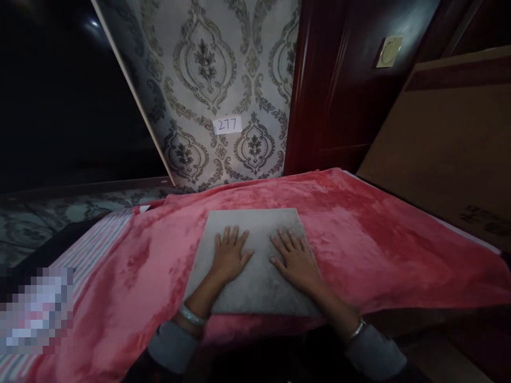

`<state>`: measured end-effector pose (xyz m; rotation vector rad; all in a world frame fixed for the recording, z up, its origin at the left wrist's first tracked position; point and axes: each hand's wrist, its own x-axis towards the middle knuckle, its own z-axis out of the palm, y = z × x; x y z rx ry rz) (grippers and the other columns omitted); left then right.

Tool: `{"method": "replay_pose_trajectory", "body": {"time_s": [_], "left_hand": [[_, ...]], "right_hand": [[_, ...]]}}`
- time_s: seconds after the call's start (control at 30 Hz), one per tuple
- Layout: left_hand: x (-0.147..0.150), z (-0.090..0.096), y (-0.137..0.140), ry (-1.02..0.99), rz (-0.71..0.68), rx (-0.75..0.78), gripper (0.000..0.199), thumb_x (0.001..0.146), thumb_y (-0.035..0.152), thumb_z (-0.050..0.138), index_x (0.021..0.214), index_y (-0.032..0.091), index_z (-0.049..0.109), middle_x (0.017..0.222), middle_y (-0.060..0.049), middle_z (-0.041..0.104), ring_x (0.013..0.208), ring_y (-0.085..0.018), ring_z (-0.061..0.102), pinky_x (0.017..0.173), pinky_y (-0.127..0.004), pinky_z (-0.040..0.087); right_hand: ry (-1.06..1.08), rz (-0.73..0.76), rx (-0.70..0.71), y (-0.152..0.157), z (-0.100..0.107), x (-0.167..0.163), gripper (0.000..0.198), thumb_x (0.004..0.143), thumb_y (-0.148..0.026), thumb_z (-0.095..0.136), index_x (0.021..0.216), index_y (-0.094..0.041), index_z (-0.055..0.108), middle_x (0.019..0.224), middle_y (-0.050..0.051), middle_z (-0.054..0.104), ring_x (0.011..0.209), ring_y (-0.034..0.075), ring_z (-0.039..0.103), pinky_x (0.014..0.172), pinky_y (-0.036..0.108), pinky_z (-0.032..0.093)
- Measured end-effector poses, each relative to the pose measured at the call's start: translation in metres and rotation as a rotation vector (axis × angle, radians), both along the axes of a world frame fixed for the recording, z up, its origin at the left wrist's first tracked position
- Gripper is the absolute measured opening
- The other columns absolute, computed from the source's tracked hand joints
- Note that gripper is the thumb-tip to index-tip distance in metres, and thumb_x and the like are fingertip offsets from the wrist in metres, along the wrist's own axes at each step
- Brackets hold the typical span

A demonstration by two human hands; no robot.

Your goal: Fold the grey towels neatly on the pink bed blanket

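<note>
A bed fills the lower frame, covered by one pink plush blanket (359,234); one striped sheet (96,239) shows at lower left. Behind it stand a damask-patterned wall (223,64) bearing one paper label reading 277 (227,125), and dark red wood panelling (339,96) at upper right. One grey folded cloth (255,223) lies centred on the blanket. Both hands, the left hand (229,258) and right hand (297,260), rest flat and open upon it, fingers spread, grasping nothing.

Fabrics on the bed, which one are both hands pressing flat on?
The grey folded cloth. Left hand and right hand lie flat on it; the pink blanket lies beneath, the striped sheet off left.
</note>
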<state>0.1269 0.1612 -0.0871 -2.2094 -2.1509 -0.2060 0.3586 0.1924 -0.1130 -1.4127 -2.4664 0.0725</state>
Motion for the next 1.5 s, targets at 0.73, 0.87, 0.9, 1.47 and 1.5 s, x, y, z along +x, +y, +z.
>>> {"method": "replay_pose_trajectory", "body": {"time_s": [0.73, 0.87, 0.9, 1.47, 1.5], "left_hand": [[-0.008, 0.039, 0.082, 0.034, 0.024, -0.068, 0.059, 0.100, 0.048, 0.033, 0.152, 0.020, 0.037, 0.162, -0.011, 0.028, 0.151, -0.026, 0.021, 0.121, -0.054, 0.017], [-0.002, 0.016, 0.086, 0.022, 0.033, -0.086, 0.061, 0.101, 0.049, 0.028, 0.152, 0.017, 0.037, 0.160, -0.013, 0.034, 0.150, -0.027, 0.026, 0.120, -0.055, 0.018], [-0.004, 0.013, 0.086, 0.022, 0.047, -0.078, 0.062, 0.101, 0.050, 0.027, 0.152, 0.017, 0.037, 0.160, -0.014, 0.033, 0.150, -0.027, 0.025, 0.120, -0.056, 0.018], [-0.049, 0.024, 0.091, -0.083, 0.481, -0.114, 0.070, 0.097, 0.054, 0.025, 0.155, 0.015, 0.030, 0.165, -0.013, 0.019, 0.151, -0.035, 0.018, 0.116, -0.059, 0.025], [-0.049, 0.023, 0.091, -0.079, 0.480, -0.106, 0.070, 0.097, 0.054, 0.025, 0.155, 0.015, 0.030, 0.165, -0.013, 0.020, 0.151, -0.035, 0.018, 0.117, -0.059, 0.025]], "right_hand": [[-0.009, -0.080, -0.038, 0.064, 0.047, -0.031, 0.057, 0.102, -0.048, 0.042, 0.153, -0.023, 0.039, 0.160, 0.010, 0.031, 0.148, 0.033, 0.021, 0.117, 0.055, 0.017], [-0.036, -0.077, -0.047, 0.064, 0.020, -0.030, 0.057, 0.102, -0.050, 0.041, 0.153, -0.025, 0.039, 0.159, 0.008, 0.032, 0.147, 0.031, 0.024, 0.118, 0.054, 0.015], [-0.033, -0.077, -0.040, 0.064, 0.017, -0.030, 0.057, 0.102, -0.051, 0.041, 0.153, -0.025, 0.039, 0.159, 0.008, 0.032, 0.147, 0.031, 0.024, 0.118, 0.054, 0.015], [0.048, -0.085, -0.064, 0.071, 0.017, -0.027, 0.057, 0.103, -0.050, 0.038, 0.152, -0.022, 0.041, 0.159, 0.009, 0.032, 0.147, 0.031, 0.023, 0.119, 0.052, 0.014], [0.046, -0.088, -0.060, 0.071, 0.017, -0.027, 0.057, 0.103, -0.050, 0.038, 0.152, -0.022, 0.040, 0.159, 0.009, 0.032, 0.147, 0.031, 0.023, 0.119, 0.052, 0.014]]}}
